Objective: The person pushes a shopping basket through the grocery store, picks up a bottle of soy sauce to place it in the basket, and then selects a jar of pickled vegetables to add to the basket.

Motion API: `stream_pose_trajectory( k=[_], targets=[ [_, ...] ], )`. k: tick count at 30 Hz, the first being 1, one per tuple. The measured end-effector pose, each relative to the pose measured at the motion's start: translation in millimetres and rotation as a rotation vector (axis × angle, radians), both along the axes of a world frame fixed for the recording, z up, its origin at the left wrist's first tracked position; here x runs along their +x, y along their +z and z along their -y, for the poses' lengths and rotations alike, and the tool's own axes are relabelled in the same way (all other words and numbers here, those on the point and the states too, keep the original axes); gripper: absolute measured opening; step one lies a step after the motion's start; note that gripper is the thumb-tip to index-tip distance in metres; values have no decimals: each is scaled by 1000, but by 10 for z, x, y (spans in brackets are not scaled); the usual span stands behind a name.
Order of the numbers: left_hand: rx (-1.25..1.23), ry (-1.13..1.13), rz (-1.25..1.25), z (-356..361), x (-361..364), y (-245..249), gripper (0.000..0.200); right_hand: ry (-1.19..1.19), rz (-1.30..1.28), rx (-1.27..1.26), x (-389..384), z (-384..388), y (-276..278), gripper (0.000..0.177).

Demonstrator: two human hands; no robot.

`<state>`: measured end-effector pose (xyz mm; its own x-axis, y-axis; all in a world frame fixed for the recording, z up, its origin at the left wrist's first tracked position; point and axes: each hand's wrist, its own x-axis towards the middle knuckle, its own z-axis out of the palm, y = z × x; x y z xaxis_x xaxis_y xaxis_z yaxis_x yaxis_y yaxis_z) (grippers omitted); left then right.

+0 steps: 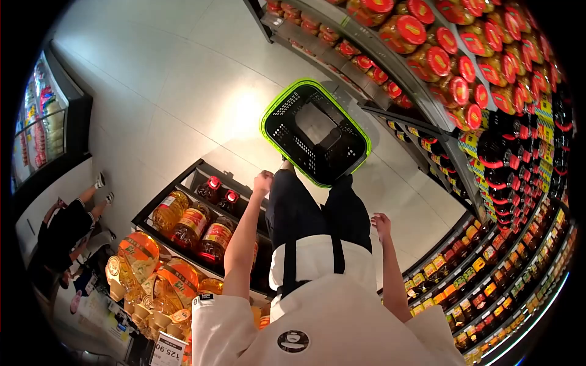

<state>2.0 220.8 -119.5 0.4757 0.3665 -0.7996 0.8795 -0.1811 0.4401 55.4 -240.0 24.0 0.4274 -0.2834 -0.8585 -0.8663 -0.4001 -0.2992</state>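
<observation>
My left hand (263, 182) hangs beside my left thigh, its fingers curled in, with nothing seen in them. It is nearest to a low display rack of large oil bottles (191, 219). At my other side hangs my right hand (381, 226), its fingers loosely bent and apart, holding nothing. A black shopping basket (293, 160) with a lime green rim stands in front of my legs. Its sides are perforated, and a dark curved part lies inside it. Neither hand touches the basket.
Shelves of red-lidded jars (438, 61) rise at the front right, with rows of dark bottles (506, 165) beside them. Smaller jars (439, 262) line shelves at the right. A price tag (168, 349) is below the oil. Another person (58, 229) is at the far left, near a refrigerated display case (72, 122).
</observation>
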Motion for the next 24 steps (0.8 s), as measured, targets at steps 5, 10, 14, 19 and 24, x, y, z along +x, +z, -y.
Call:
stream_pose_trajectory(
  k=[5,10,14,19,24],
  targets=[
    [-16,22,14,-302,80,-789,29,234,9,-69,-218,-32,-41,20],
    [112,-37,-2,-547,417,-1225,33,275,-65,-153,-353,-75,-38,18],
    [117,27,52,-623,693,-1609,45,318,-78,-185,-356,-152,-14,17],
    [139,45,22,-656,1007,-1862,61,303,-62,-189,-298,-296,-16,17],
    [115,119,-19,-563,1196,-1942,65,286,-58,-181,-266,-468,23,18]
  ],
)
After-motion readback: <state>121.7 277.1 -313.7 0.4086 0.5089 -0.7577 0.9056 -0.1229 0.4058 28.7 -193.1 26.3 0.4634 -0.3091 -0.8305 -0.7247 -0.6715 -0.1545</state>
